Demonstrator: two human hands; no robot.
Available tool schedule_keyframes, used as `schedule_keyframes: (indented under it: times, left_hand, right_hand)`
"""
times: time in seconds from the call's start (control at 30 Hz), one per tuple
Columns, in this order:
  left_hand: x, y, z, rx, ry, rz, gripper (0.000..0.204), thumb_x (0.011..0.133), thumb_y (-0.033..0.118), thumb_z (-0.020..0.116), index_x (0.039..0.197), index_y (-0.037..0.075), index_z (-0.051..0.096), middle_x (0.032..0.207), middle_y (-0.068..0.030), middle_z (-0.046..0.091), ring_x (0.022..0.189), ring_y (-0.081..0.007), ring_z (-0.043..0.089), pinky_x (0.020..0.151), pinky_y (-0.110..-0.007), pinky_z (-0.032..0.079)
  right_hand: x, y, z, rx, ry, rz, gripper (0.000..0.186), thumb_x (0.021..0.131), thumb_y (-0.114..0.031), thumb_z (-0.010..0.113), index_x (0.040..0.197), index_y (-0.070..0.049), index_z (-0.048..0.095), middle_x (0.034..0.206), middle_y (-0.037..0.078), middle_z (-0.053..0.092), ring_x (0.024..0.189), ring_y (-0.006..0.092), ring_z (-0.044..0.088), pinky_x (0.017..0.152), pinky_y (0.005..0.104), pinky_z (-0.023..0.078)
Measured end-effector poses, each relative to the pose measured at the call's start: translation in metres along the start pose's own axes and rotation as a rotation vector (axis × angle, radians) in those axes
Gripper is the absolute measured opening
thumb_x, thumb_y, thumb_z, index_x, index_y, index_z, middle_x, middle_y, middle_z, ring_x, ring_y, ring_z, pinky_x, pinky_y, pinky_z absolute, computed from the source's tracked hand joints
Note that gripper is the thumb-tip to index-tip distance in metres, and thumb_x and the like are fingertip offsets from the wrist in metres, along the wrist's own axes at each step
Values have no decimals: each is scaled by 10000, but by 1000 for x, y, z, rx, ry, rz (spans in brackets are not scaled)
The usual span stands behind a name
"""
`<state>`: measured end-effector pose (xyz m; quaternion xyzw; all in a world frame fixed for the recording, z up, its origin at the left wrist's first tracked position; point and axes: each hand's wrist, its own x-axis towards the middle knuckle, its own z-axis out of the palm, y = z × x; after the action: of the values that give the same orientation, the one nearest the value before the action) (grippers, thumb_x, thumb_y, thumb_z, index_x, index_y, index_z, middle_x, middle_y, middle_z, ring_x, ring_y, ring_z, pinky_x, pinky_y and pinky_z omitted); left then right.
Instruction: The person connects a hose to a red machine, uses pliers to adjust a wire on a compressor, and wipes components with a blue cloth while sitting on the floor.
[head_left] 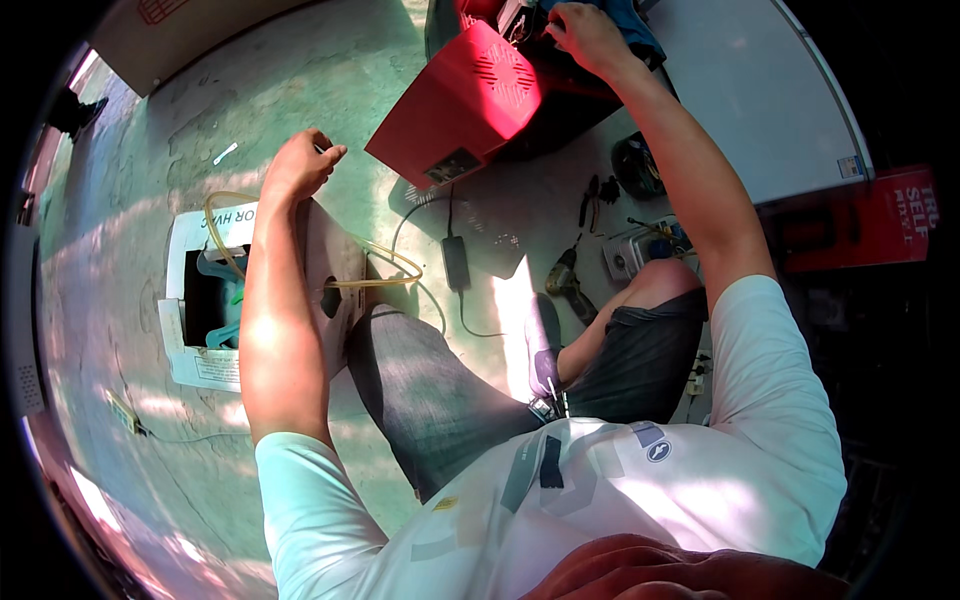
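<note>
A red metal machine housing [440, 105] with a round vent grille stands tilted on the floor ahead of me. My right hand [592, 42] reaches over its far right side, next to dark and red inner parts. Its fingers are bent and pressed together; what they grip, if anything, is hidden. To the left of the housing, my left hand [300, 165] hangs above the floor with curled fingers. A small dark thing shows at its fingertips, too small to name. Below that forearm sits a white carton [200, 370] with teal objects inside, and a yellowish tube [395, 283] loops over it.
A black power adapter [455, 263] with cables lies between my legs and the housing. A cordless drill [568, 285], pliers [592, 195] and a dark coil [637, 165] are to its right. A white panel [765, 90] stands at far right, beside a red case [850, 225].
</note>
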<state>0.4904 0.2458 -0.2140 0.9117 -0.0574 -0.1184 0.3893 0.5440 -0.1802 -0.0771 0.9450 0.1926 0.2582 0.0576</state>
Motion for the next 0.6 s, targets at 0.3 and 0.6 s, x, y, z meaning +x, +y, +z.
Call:
schedule_keyframes:
  times: [0.3,0.6]
  left_hand:
    - [3,-1,-1,13,-15,-3,357,902,322,721,973,-24,673,760,-113,704,672,-206,668,667,-362,532]
    - [4,-2,0,11,-23,1,350,902,314,721,968,-26,671,750,-115,701,663,-209,666,656,-362,530]
  right_hand:
    - [0,1,15,-395,63,-62,380,930,-426,615,941,-49,661,896,163,694,828,341,678,704,452,530]
    - [10,-6,-5,-361,-229,-27,403,942,-439,584,872,-59,699,813,132,696,762,323,689,687,446,533]
